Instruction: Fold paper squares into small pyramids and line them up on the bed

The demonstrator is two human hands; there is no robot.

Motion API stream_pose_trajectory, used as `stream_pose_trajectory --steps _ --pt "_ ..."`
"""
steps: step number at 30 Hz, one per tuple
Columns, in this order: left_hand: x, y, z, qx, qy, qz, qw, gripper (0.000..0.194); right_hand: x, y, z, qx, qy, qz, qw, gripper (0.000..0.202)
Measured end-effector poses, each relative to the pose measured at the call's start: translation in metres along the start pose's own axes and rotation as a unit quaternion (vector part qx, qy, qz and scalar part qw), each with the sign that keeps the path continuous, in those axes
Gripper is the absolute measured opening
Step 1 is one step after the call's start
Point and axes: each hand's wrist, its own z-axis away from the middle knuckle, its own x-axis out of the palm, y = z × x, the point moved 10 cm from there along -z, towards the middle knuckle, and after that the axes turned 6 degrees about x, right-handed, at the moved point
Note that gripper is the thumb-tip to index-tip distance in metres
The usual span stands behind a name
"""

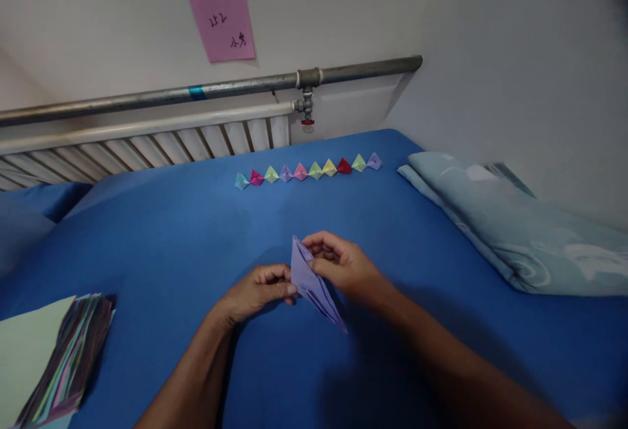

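A piece of folded purple paper [307,280] is held up between my two hands over the blue bedsheet [186,233]. My left hand [260,293] pinches its lower left side between thumb and fingers. On the upper right edge, my right hand [346,265] grips the paper, with the thumb on the near face and the fingers behind. Several layers show along its lower right edge, and a point hangs down. Beyond my hands, a row of small folded paper pieces [300,171] in several colours lies across the sheet.
At the lower left lies a thick stack of coloured paper [34,344]. A folded pale green blanket [510,226] rests along the right wall. Behind the bed are a white radiator [196,141], a metal pipe [245,85] with a red valve [307,122], and a pink note [223,23].
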Motion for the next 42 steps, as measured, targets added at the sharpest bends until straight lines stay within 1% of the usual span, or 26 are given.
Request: stream_pose_trajectory --steps 2,4,7,10,11,13,14,16,18,21,23,26,28,30,33,37,40,42 --pt "-0.004 -0.001 0.001 -0.002 0.016 0.008 1.0 0.023 0.005 0.008 0.0 0.03 -0.033 -0.002 0.999 0.026" --pt "-0.007 -0.002 0.001 0.002 0.027 0.026 0.999 0.023 0.011 0.016 0.0 0.054 -0.066 -0.007 0.996 0.023" --pt "-0.01 -0.004 0.0 0.006 0.046 0.057 0.997 0.025 0.017 0.02 -0.002 0.043 -0.072 -0.027 0.996 0.015" --pt "-0.014 -0.006 -0.002 0.011 0.088 0.08 0.993 0.028 0.018 0.025 -0.006 0.022 -0.039 -0.027 0.999 0.008" --pt "-0.016 -0.006 -0.002 0.015 0.106 0.089 0.99 0.03 0.017 0.028 -0.007 0.018 -0.02 -0.008 1.0 0.006" --pt "-0.019 -0.007 -0.002 0.024 0.148 0.106 0.983 0.036 0.011 0.028 -0.009 -0.009 0.036 0.068 0.997 0.003" --pt "-0.02 -0.007 -0.002 0.028 0.167 0.115 0.979 0.039 0.008 0.025 -0.009 -0.031 0.066 0.118 0.99 0.004" --pt "-0.022 -0.006 -0.001 0.036 0.197 0.127 0.971 0.044 0.005 0.017 -0.008 -0.081 0.111 0.216 0.967 0.01" --pt "-0.021 -0.003 0.001 0.049 0.211 0.13 0.968 0.049 0.008 0.011 -0.007 -0.121 0.123 0.28 0.944 0.01" --pt "-0.02 0.002 0.003 0.069 0.221 0.1 0.968 0.055 0.015 0.008 -0.007 -0.155 0.108 0.318 0.929 0.009" --pt "-0.022 0.004 0.007 0.082 0.247 0.052 0.964 0.056 0.019 0.007 -0.006 -0.165 0.1 0.326 0.925 0.011" --pt "-0.025 0.008 0.015 0.1 0.293 -0.041 0.95 0.056 0.021 0.006 -0.005 -0.165 0.094 0.33 0.925 0.014" --pt "-0.023 0.009 0.017 0.099 0.301 -0.097 0.943 0.056 0.023 0.007 -0.005 -0.159 0.088 0.328 0.927 0.016" --pt "-0.02 0.008 0.018 0.092 0.303 -0.131 0.94 0.051 0.023 0.009 -0.006 -0.154 0.088 0.331 0.927 0.016" --pt "-0.022 0.007 0.02 0.086 0.322 -0.135 0.933 0.041 0.022 0.009 -0.008 -0.16 0.102 0.328 0.925 0.016" --pt "-0.028 0.003 0.024 0.079 0.348 -0.127 0.926 0.035 0.019 0.009 -0.009 -0.169 0.112 0.308 0.929 0.017" --pt "-0.03 0.006 0.027 0.081 0.357 -0.145 0.919 0.03 0.017 0.009 -0.01 -0.168 0.116 0.298 0.933 0.019" --pt "-0.031 0.008 0.028 0.086 0.359 -0.136 0.919 0.028 0.016 0.01 -0.01 -0.165 0.114 0.275 0.94 0.023"
